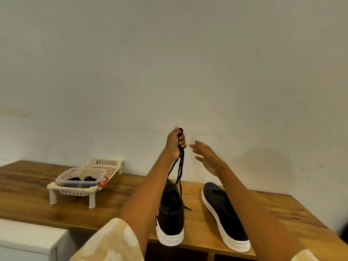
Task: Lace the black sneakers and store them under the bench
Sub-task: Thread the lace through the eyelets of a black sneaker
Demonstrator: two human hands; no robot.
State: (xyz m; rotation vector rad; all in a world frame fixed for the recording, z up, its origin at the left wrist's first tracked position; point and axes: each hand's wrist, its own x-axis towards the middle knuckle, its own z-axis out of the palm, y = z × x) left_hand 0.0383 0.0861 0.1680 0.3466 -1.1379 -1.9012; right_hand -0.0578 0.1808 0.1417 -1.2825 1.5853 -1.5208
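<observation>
- Two black sneakers are sitting on the wooden bench [282, 210], heels hanging toward the near edge: the left sneaker [170, 219] at about 6 o'clock in view, the right sneaker [224, 215] at about 5 o'clock, a bare strip of wood between them.
- Left hand [175, 143] is raised above the left sneaker, fingers curling tight around a bunch of black lace [178, 167]. The strands are dropping straight down toward 6 o'clock from the fist to the shoe's front, and one loose end is trailing onto the bench beside it.
- Right hand [205, 157] is hovering just off at 3 o'clock from the fist, fingers spread and relaxed, gripping nothing, not touching the lace.
- The bit that matters: the lace is running vertically, 12 to 6, and the right hand is the free one and near the strands, so I'm guessing it's going in sideways toward 9 o'clock to pick out an end.
- Both shoes are pointing toes toward 12, long axes roughly parallel.
- Can't tell how many eyelets are threaded; the forearm is hiding part of the left shoe.
- Over at 9 o'clock, a cream plastic rack [90, 178] is holding a clear container [80, 178] with dark stuff inside.
</observation>
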